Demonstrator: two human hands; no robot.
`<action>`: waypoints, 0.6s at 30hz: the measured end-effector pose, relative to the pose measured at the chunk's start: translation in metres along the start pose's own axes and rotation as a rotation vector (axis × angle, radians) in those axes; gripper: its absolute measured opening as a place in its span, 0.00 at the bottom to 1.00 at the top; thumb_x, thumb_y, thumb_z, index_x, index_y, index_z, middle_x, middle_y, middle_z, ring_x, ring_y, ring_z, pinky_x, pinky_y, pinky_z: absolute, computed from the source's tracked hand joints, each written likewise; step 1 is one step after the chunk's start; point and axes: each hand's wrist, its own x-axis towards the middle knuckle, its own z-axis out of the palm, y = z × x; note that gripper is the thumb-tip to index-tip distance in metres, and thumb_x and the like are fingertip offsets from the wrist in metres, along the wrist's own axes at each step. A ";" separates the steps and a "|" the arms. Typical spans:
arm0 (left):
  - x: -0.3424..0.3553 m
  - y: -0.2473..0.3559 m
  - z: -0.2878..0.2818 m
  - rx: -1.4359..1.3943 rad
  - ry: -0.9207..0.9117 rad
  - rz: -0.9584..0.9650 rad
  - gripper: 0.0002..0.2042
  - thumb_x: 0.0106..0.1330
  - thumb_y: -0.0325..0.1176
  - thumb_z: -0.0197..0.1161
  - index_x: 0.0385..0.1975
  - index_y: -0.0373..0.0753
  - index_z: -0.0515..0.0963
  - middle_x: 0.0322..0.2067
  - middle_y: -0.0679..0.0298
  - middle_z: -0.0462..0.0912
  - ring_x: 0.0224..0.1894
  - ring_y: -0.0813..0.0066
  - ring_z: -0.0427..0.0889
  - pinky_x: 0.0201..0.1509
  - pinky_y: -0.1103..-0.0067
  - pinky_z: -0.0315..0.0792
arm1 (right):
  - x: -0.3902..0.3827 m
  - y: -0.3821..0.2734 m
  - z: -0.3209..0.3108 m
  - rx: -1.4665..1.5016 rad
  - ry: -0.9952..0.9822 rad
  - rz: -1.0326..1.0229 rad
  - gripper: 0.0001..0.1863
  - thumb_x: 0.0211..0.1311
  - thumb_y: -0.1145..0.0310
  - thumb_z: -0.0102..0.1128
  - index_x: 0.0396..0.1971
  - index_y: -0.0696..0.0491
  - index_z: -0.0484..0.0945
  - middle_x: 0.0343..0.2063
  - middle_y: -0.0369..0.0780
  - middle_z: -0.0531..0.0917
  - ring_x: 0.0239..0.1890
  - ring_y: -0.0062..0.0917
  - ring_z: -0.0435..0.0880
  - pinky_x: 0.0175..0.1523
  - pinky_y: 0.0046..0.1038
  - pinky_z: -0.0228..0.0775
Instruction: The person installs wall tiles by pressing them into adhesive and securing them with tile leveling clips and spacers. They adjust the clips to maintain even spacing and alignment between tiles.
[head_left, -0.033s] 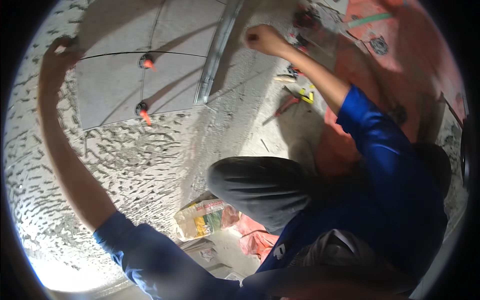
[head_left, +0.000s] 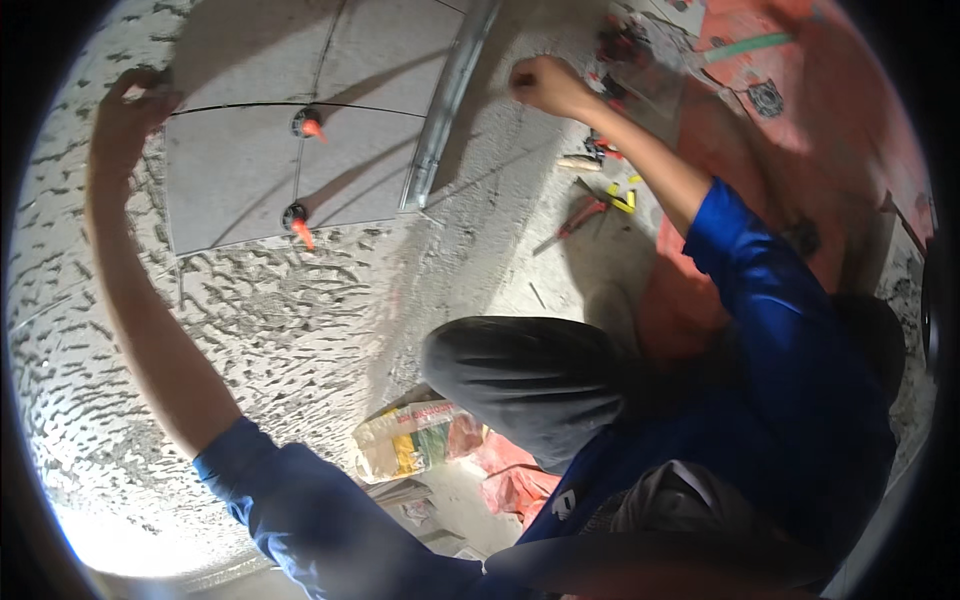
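- Clock face taken about the middle of the head view.
- Tiles point(head_left: 370, 170): lying from 10 to nearly 12 o'clock, edge to edge, lower border against ridged mortar point(head_left: 270, 300) at 9. Ridges presumably there to give a tile its grip.
- Left hand point(head_left: 130, 110): 10 o'clock, by the tiles' left edge where a dark cross line ends. Fingers curled, thumb and finger rounded; whether anything is pinched, or the tile touched, cannot tell. The bend suits work at an edge.
- Right hand point(head_left: 545, 85): between 12 and 1, over the rough grey strip beyond the metal rail, apart from the rail. Loosely fisted, knuckles up; contents hidden, cannot tell.
- Metal rail point(head_left: 450, 110): near 12, along the tiles' right edge; probably set there as a straight border.
- Upper clip point(head_left: 310, 125): between 10 and 11, dark round base, orange handle, where the seams cross. Lower clip point(head_left: 297, 220): 10, same seam. Both straddle it, likely to keep neighbouring faces level.
- Red-handled pliers point(head_left: 575, 220): between 1 and 2, on the floor with yellow pieces point(head_left: 622, 198) just beside; presumably left on the right arm's side for easy reach.
- Printed bag point(head_left: 405, 440): 7, crumpled, below the mortar, clear of both hands.
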 end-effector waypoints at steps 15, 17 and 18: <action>-0.029 0.051 -0.001 -0.172 0.012 -0.207 0.12 0.66 0.22 0.50 0.48 0.35 0.75 0.30 0.61 0.85 0.25 0.82 0.74 0.30 0.83 0.69 | -0.020 0.032 -0.007 0.060 0.079 0.057 0.08 0.51 0.72 0.61 0.31 0.57 0.83 0.30 0.45 0.85 0.37 0.35 0.86 0.44 0.32 0.75; -0.030 0.052 -0.001 -0.164 0.023 -0.206 0.12 0.66 0.21 0.50 0.47 0.35 0.75 0.28 0.61 0.84 0.25 0.81 0.74 0.30 0.83 0.68 | -0.018 0.027 -0.007 0.068 0.095 0.048 0.07 0.52 0.72 0.62 0.31 0.57 0.83 0.31 0.45 0.86 0.38 0.35 0.86 0.44 0.32 0.75; -0.030 0.052 -0.001 -0.192 0.017 -0.195 0.12 0.66 0.22 0.50 0.47 0.35 0.75 0.28 0.61 0.84 0.25 0.82 0.74 0.30 0.83 0.68 | -0.017 0.024 -0.007 0.082 0.114 0.034 0.08 0.52 0.72 0.62 0.32 0.57 0.83 0.31 0.45 0.86 0.38 0.35 0.86 0.44 0.32 0.75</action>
